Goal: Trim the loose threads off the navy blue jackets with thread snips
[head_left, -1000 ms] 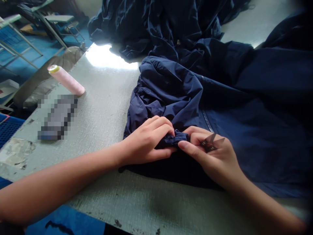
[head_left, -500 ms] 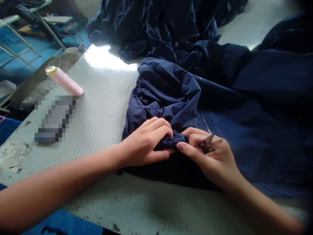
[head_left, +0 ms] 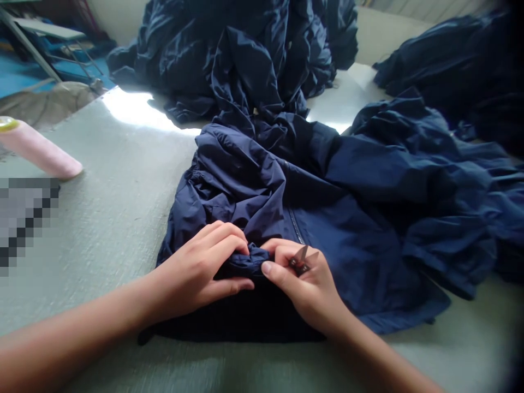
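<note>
A navy blue jacket [head_left: 347, 218] with a zip lies spread on the grey table [head_left: 123, 180]. My left hand [head_left: 200, 270] is closed, pinching a bunched fold of the jacket's fabric near its lower edge. My right hand [head_left: 305, 284] is closed too, its thumb and fingers pinching the same fold from the right. A small pair of thread snips [head_left: 302, 261] rests on the back of my right hand's fingers, blades pointing up and away.
A heap of more navy garments [head_left: 245, 54] lies at the back of the table, and another dark pile [head_left: 458, 60] at the far right. A pink thread cone [head_left: 39, 150] lies on its side at the left, next to a blurred-out object [head_left: 22, 218].
The view has swung right and up, so the hands and jacket now sit lower and further left. Both hands keep the same pinch on the fold.
</note>
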`<action>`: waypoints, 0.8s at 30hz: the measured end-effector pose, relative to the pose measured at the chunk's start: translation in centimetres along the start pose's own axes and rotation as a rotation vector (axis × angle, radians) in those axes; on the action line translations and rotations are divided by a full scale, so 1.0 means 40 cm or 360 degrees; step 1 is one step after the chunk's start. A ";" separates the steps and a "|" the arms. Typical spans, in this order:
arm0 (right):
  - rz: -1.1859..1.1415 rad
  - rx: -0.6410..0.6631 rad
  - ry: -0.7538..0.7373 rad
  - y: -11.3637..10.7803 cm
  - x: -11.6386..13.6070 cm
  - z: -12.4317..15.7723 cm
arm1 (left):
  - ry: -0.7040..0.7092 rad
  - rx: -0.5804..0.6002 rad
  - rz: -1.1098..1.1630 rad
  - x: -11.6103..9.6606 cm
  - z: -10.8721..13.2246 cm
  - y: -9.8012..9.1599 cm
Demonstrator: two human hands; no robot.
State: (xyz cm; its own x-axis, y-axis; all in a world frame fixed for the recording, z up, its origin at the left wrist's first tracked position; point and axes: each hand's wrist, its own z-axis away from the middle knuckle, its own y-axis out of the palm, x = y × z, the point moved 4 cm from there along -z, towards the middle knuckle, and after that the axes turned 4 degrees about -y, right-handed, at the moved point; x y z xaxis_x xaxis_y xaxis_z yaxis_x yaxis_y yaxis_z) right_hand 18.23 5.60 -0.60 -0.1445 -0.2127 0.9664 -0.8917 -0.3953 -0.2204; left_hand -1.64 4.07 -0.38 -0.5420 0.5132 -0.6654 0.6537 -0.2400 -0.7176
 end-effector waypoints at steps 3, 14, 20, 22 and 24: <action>-0.0081 -0.0030 0.0058 -0.005 -0.007 0.000 | -0.0016 -0.0030 0.0037 0.004 -0.002 0.000; -0.0106 0.0046 0.0060 0.006 0.003 0.001 | 0.0345 -0.0208 -0.0204 -0.036 0.024 0.000; -0.0442 -0.0170 0.0209 -0.004 -0.040 0.006 | 0.0243 -0.0250 -0.0077 -0.046 0.030 -0.015; -0.0683 -0.0247 0.0317 -0.004 -0.056 0.005 | 0.0162 -0.0183 0.0017 -0.041 0.027 -0.020; -0.0894 -0.0320 0.0432 -0.001 -0.064 0.005 | 0.0163 -0.0157 0.0061 -0.037 0.024 -0.021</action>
State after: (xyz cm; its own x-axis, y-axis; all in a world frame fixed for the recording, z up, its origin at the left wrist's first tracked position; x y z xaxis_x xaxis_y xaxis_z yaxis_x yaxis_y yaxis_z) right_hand 18.71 5.99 -3.07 0.2869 0.2209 0.9322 -0.9221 -0.2000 0.3312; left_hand -1.89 2.73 1.04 -0.4624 0.5877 -0.6639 0.7245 -0.1813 -0.6650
